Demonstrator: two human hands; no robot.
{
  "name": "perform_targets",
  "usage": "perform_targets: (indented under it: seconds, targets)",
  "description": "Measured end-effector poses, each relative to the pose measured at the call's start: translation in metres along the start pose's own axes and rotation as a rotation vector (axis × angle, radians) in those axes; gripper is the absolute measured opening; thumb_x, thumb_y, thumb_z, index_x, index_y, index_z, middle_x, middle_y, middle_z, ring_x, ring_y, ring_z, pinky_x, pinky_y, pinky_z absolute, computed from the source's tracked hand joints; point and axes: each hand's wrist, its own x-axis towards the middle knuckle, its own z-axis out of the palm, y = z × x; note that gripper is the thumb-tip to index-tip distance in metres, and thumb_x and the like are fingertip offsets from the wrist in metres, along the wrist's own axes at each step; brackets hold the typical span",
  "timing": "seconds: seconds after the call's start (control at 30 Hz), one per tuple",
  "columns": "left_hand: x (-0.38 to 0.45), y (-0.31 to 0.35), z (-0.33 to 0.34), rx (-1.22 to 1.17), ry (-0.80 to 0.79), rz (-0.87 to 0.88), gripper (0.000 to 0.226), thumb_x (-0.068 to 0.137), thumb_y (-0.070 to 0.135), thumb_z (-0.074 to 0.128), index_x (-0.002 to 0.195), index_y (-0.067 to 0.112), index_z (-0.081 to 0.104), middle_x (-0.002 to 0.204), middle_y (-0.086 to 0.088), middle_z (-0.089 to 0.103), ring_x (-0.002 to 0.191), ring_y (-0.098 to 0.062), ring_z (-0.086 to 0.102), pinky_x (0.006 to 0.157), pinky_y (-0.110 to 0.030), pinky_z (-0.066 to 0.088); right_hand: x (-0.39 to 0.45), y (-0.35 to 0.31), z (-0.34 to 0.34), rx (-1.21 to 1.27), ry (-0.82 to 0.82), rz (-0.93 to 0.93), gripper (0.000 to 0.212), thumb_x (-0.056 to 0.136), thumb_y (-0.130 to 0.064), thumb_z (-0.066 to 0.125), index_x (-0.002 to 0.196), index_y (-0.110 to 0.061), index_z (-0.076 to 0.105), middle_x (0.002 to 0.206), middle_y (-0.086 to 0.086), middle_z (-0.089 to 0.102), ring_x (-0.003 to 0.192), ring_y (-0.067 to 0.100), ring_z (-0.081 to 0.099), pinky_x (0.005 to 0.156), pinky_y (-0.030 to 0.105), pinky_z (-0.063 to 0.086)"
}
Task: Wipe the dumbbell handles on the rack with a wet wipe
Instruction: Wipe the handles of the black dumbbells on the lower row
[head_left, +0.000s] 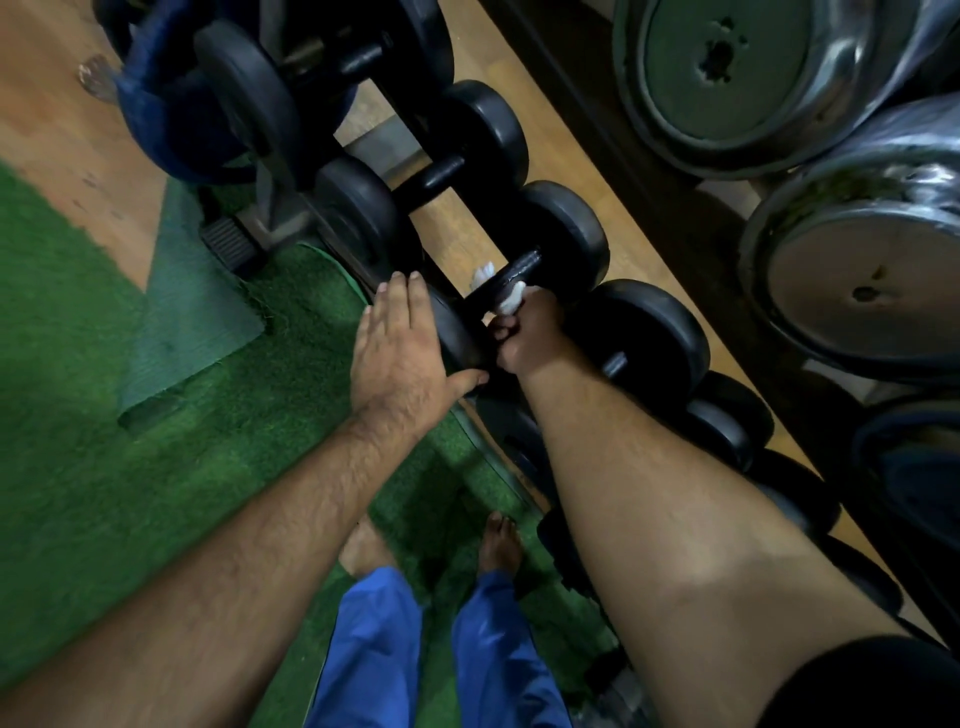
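Black dumbbells lie side by side on a low rack (470, 218). My right hand (527, 332) is closed around the handle (522, 267) of the middle dumbbell, with a white wet wipe (506, 299) wrapped between palm and bar. A tuft of the wipe sticks out on the far side of the bar. My left hand (397, 345) lies flat, fingers spread, on the near black weight head (457, 338) of that same dumbbell. Further dumbbells (441, 174) sit beyond it, and another (644, 338) is partly hidden under my right forearm.
Large chrome weight plates (727, 78) lean on a dark stand at the upper right. Green artificial turf (156, 415) covers the floor, with a folded green mat (192, 322) on it. My bare feet and blue trousers (363, 649) stand close to the rack.
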Motion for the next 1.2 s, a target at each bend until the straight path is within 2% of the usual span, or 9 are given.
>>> perform_targets:
  seconds: [0.1,0.23,0.4,0.6,0.73,0.87,1.0,1.1,1.2]
  targets:
    - [0.000,-0.003,-0.001,0.004,-0.014,0.009,0.129,0.068,0.070,0.071,0.155,0.006,0.001,0.163,-0.013,0.005,0.151,-0.026,0.007,0.122,-0.038,0.008,-0.012,0.002,-0.001,-0.138,-0.055,0.099,0.032,0.093,-0.015,0.037,0.063,-0.021,0.044,0.039,-0.006,0.036,0.028,0.006,0.027,0.033,0.015,0.020]
    - [0.000,-0.003,-0.004,0.022,-0.032,0.017,0.129,0.069,0.072,0.069,0.155,0.005,0.000,0.163,-0.014,0.004,0.151,-0.026,0.006,0.123,-0.038,0.009,-0.027,-0.018,-0.004,-0.331,-0.112,0.257,0.026,0.092,-0.023,0.042,0.066,-0.023,0.046,0.047,-0.009,0.039,0.031,0.003,0.027,0.038,0.010,0.022]
    - [0.001,-0.001,-0.005,0.025,-0.058,0.005,0.130,0.068,0.072,0.070,0.155,0.006,-0.002,0.163,-0.014,0.002,0.151,-0.027,0.004,0.123,-0.038,0.008,-0.032,-0.018,-0.003,-0.331,-0.097,0.243,0.016,0.088,-0.019,0.044,0.074,-0.025,0.050,0.059,-0.009,0.038,0.031,0.003,0.027,0.035,0.011,0.023]
    - [0.001,0.000,-0.007,0.039,-0.096,0.003,0.130,0.070,0.074,0.066,0.154,0.005,-0.005,0.163,-0.014,-0.001,0.151,-0.028,0.002,0.123,-0.040,0.008,-0.041,-0.026,-0.008,-0.637,-0.168,0.264,0.024,0.097,-0.024,0.052,0.073,-0.026,0.050,0.060,-0.009,0.034,0.032,0.001,0.024,0.030,0.013,0.017]
    - [0.002,0.001,-0.007,0.104,-0.086,-0.010,0.131,0.069,0.077,0.064,0.154,0.004,-0.004,0.164,-0.014,0.001,0.151,-0.027,0.003,0.123,-0.040,0.006,-0.035,-0.017,0.000,-0.353,-0.140,0.262,0.029,0.099,-0.016,0.048,0.073,-0.021,0.059,0.053,-0.009,0.045,0.028,0.002,0.025,0.028,0.012,0.017]
    - [0.006,0.005,-0.010,0.220,-0.075,-0.007,0.130,0.068,0.080,0.061,0.154,0.003,0.002,0.163,-0.014,0.008,0.151,-0.026,0.004,0.123,-0.041,0.005,-0.019,-0.017,0.002,-0.017,-0.108,0.223,0.028,0.099,-0.012,0.043,0.072,-0.020,0.044,0.037,-0.007,0.037,0.024,0.002,0.028,0.025,0.013,0.018]
    - [0.015,0.013,-0.016,0.224,-0.084,0.008,0.123,0.070,0.075,0.065,0.154,0.004,0.010,0.162,-0.014,0.015,0.151,-0.027,0.006,0.123,-0.041,0.005,-0.027,-0.016,-0.009,-0.249,-0.196,0.248,0.029,0.100,-0.022,0.048,0.071,-0.021,0.049,0.045,-0.009,0.040,0.027,0.002,0.026,0.029,0.010,0.018]
    - [0.021,0.020,-0.018,0.202,-0.101,-0.006,0.120,0.069,0.073,0.067,0.154,0.005,0.015,0.161,-0.014,0.019,0.151,-0.026,0.008,0.123,-0.040,0.005,-0.030,-0.019,-0.012,-0.438,-0.197,0.250,0.028,0.103,-0.022,0.040,0.078,-0.021,0.051,0.055,-0.006,0.037,0.026,0.002,0.024,0.032,0.008,0.018]
    - [0.026,0.024,-0.020,0.191,-0.117,0.001,0.116,0.069,0.072,0.067,0.153,0.005,0.021,0.159,-0.013,0.023,0.151,-0.025,0.010,0.123,-0.039,0.005,-0.025,-0.021,-0.014,-0.275,-0.154,0.218,0.022,0.100,-0.018,0.049,0.079,-0.022,0.052,0.040,-0.008,0.036,0.026,0.002,0.025,0.031,0.009,0.019]
